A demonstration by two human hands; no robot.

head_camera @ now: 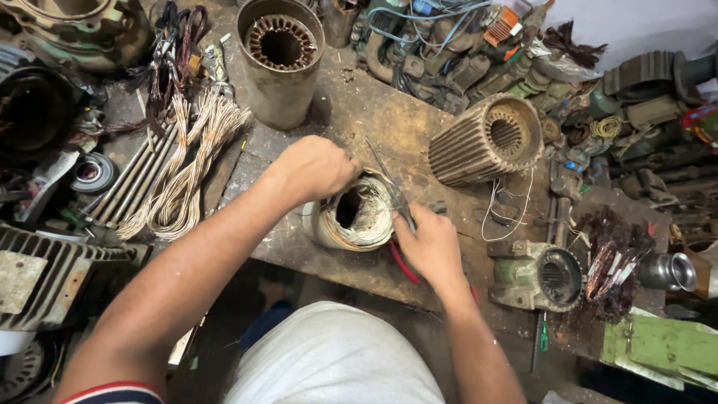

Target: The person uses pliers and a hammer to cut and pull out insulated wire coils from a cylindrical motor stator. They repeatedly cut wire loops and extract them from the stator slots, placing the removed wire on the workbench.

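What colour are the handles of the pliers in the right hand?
Red, seen in the head view: the pliers handles stick out below the right hand.

The left hand (pixel 314 168) covers the top rim of the wound stator (pixel 357 213), hiding what its fingers grip. The right hand (pixel 430 243) hides most of the red-handled pliers (pixel 400 224); the tips are too thin to tell whether they touch the winding. Both arms run off the bottom edge. The heap of parts (pixel 464 52) behind is perhaps motor scrap, too tangled to sort out.
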